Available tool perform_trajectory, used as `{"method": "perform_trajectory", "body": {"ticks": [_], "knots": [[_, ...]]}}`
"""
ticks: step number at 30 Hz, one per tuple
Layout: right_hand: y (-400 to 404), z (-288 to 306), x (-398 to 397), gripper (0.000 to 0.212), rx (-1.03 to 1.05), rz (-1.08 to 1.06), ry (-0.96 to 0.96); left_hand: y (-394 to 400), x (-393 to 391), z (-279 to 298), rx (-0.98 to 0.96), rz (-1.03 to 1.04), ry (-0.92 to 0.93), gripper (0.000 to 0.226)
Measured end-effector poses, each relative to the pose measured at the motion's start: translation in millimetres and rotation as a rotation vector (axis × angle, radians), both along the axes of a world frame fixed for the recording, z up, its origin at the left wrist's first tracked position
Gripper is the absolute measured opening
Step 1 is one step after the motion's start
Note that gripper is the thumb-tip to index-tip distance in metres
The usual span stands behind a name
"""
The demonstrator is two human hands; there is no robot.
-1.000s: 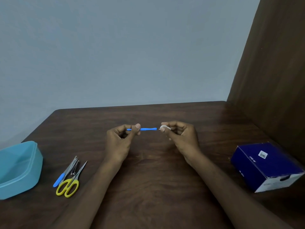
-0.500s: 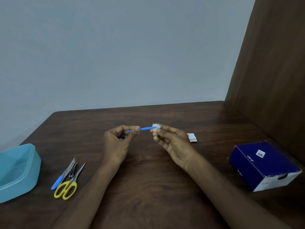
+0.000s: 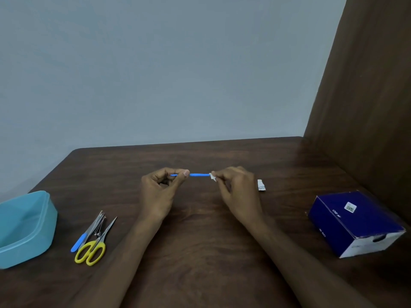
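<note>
My left hand (image 3: 159,192) pinches one end of a thin blue tool (image 3: 196,174) between thumb and curled fingers, holding it level above the dark wooden table (image 3: 200,252). My right hand (image 3: 235,190) pinches a small white wipe (image 3: 213,177) around the tool's other end. The tool's tip is hidden inside the wipe.
A small white sachet (image 3: 261,185) lies just right of my right hand. A dark blue box (image 3: 355,221) sits at the right. Yellow-handled scissors (image 3: 94,245), a blue-handled tool (image 3: 81,240) and tweezers lie at the left beside a light blue tub (image 3: 24,227). A brown panel (image 3: 367,96) rises on the right.
My right hand drew in toward my left hand along the blue tool, then slid back out to its end, turning palm-down. The white sachet came into view behind it.
</note>
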State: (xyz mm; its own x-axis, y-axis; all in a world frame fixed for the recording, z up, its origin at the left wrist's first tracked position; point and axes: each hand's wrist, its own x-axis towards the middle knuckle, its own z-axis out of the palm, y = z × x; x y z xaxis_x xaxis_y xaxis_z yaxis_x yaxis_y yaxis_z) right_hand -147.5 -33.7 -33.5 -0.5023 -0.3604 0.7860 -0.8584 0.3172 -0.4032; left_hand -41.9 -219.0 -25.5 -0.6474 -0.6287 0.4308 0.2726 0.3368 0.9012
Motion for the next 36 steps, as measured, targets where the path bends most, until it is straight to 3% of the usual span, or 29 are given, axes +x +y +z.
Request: {"method": "perform_trajectory", "body": {"ticks": [3,6,8,10,13,16,23,26,36], "knots": [[3,-2,-5,0.016,-0.001,-0.015,-0.188,-2,2,1,0.038,0.035,0.011,0.004],[0,2,1,0.009,-0.139,0.064,-0.56,1,5,3,0.039,0.006,-0.007,0.003],[-7,7,9,0.002,-0.328,0.213,-0.866,5,7,4,-0.04,-0.024,-0.056,0.005],[-11,10,16,0.004,-0.437,0.321,-1.01,8,11,2,-0.202,-0.02,-0.146,0.007],[-12,10,19,0.011,-0.459,0.344,-1.054,14,21,3,-0.476,0.027,-0.282,0.008],[-11,12,24,0.014,-0.425,0.351,-1.071,24,29,5,-0.585,0.085,-0.345,0.011],[-12,10,38,0.004,-0.28,0.322,-1.006,36,66,19,-0.407,0.245,-0.403,0.005],[-15,9,46,0.007,-0.242,0.409,-1.033,28,99,36,-0.393,0.296,-0.447,0.006],[-14,7,62,0.006,-0.076,0.519,-0.963,-84,207,118,-0.31,0.726,-0.939,0.024]]}}
